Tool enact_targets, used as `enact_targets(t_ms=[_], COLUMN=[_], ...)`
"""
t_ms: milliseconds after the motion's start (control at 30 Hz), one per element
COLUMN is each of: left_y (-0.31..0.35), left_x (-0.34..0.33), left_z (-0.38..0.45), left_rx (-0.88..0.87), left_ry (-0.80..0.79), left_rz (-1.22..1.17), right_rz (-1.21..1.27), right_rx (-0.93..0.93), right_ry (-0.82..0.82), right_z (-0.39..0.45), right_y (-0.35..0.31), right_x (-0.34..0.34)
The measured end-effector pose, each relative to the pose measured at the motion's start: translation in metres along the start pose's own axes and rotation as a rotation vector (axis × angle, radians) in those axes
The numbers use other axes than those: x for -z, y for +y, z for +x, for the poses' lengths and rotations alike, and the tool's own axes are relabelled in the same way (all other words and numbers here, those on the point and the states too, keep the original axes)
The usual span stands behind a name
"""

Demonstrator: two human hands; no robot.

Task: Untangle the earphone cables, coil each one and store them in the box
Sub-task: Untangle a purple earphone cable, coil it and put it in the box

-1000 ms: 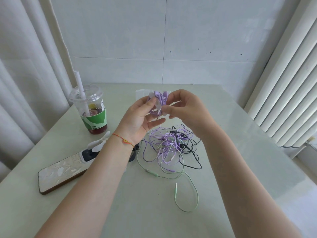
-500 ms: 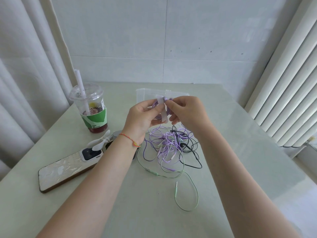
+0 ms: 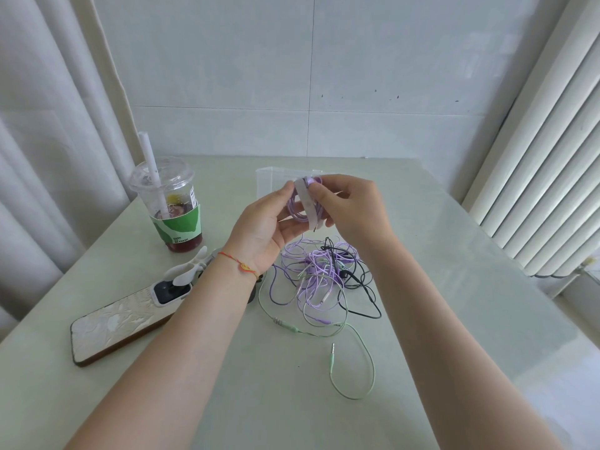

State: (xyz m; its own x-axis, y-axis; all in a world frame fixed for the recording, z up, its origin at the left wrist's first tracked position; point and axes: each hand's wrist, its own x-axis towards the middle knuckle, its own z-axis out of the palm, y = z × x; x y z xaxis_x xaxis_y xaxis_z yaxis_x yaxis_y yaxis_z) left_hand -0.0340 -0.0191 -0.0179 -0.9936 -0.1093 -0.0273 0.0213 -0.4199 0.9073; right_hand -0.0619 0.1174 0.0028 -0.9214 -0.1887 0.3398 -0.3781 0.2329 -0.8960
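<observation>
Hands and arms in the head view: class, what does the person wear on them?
Both arms are bare, with no sleeves in view. The left hand has a thin red cord bracelet with a small yellow charm at the wrist. The right hand wears nothing.

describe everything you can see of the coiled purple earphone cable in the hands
The coiled purple earphone cable is a thin, glossy, pale-lilac cord wound into a small loop of several turns. A white strap crosses it from top to bottom, seemingly binding the turns. It is held up above the tangled pile of purple, black and green cables, in front of the clear plastic box. The left hand cradles it from the left; the right hand pinches its upper right side.
</observation>
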Motion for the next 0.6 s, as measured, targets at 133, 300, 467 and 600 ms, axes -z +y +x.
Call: enact_targets(t_ms=[133, 300, 467, 600], left_y=[0.0037, 0.004, 0.0067, 0.0068], left_x=[0.0006, 0.0021, 0.0013, -0.0007], left_z=[-0.0014, -0.0012, -0.0024, -0.0031], left_rx=[0.073, 0.102, 0.099, 0.031], left_ry=[0.035, 0.025, -0.035, -0.016], left_rz=[-0.042, -0.129, -0.134, -0.09], right_rz=[-0.006, -0.115, -0.068, 0.01], right_rx=[0.039, 0.105, 0.067, 0.015], right_ry=[-0.009, 0.012, 0.064, 0.083], right_z=[-0.0011, -0.0029, -0.0017, -0.002], right_y=[-0.0007, 0.001, 0.0032, 0.0034], right_x=[-0.0018, -0.0044, -0.0068, -0.0073])
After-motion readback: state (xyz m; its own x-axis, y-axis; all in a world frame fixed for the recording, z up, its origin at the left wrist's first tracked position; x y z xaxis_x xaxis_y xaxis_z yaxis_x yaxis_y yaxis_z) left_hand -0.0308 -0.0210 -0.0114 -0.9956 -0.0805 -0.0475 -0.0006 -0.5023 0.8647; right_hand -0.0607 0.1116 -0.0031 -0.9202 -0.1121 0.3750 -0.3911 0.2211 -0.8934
